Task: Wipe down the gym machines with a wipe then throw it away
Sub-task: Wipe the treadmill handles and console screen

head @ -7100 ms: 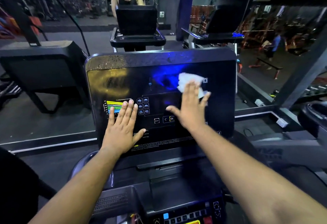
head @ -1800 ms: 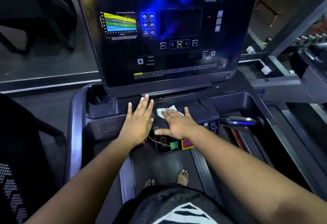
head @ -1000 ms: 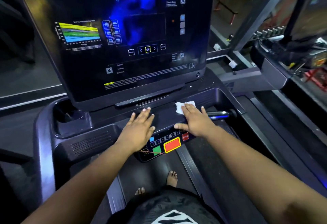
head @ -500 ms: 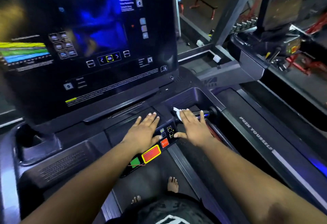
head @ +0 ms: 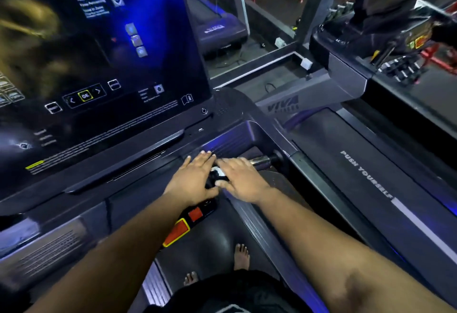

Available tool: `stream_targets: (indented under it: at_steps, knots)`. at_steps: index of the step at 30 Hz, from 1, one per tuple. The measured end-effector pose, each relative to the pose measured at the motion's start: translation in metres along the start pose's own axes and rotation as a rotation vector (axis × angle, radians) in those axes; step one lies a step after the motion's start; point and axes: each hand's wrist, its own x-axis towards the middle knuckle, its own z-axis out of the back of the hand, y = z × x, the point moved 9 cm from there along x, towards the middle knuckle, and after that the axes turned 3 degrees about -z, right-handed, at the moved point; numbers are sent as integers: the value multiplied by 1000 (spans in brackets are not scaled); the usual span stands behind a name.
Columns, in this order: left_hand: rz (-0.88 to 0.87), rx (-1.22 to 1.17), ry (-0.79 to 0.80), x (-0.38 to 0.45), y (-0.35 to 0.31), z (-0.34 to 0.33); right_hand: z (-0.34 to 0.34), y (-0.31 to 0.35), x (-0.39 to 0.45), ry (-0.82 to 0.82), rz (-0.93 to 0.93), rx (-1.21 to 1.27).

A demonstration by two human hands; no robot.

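Landmark: the metal handlebar grip [head: 259,161] at the right of the treadmill console [head: 138,203]; every place below is told from it
Wipe: the white wipe [head: 218,173] lies just left of the grip's near end, on the dark console ledge; only a small crumpled patch shows between the two hands
Right hand: the right hand [head: 241,180] lies flat over the wipe, fingers straight and spread, pressing it down; its fingertips reach the grip's left end
Left hand: the left hand [head: 195,179] rests flat on the console further left of the grip, fingers straight, holding nothing; its thumb side touches or nearly touches the right hand
Key relation: the grip's long axis runs left to right, away from the right hand toward the console's side wall; the wipe is already at its left end
Nearer hand: the right, by my judgement; carrying the wipe along the grip would be its job
Risk: the wipe is bunched small, so it may cover little of the grip
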Motion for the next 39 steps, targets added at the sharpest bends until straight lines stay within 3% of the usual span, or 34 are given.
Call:
stream_targets:
  at_steps: [3, 6, 11, 17, 20, 24, 28, 32, 34, 37, 39]
  knots:
    - [7, 8, 1, 2, 0, -3, -11, -20, -36, -144, -17, 6]
    - [18, 43, 11, 7, 0, 0, -12, -37, -27, -174, -80, -30]
    - [54, 62, 16, 8, -1, 0, 7, -37, 24, -19, -63, -92]
    - [60, 61, 29, 11, 1, -1, -22, -52, -43, -91, -93, -120]
    - [57, 59, 30, 11, 1, -2, -9, -74, -25, -91, -188, -79]
    - [56, 43, 18, 9, 0, -3, 8, -90, 18, 125, -186, -148]
    - [58, 39, 18, 10, 0, -3, -8, -98, -20, -44, -268, -78]
    - [58, 46, 21, 11, 2, -3, -29, -96, -46, -82, -369, -166]
    - [56, 35, 24, 11, 2, -4, -26, -73, -37, -100, -305, -176]
    - [49, 8, 9, 11, 2, -4, -32, -10, -31, -175, -26, -244]
    - [42, -6, 2, 11, 1, -4, -32, 7, -34, -225, 56, -246]
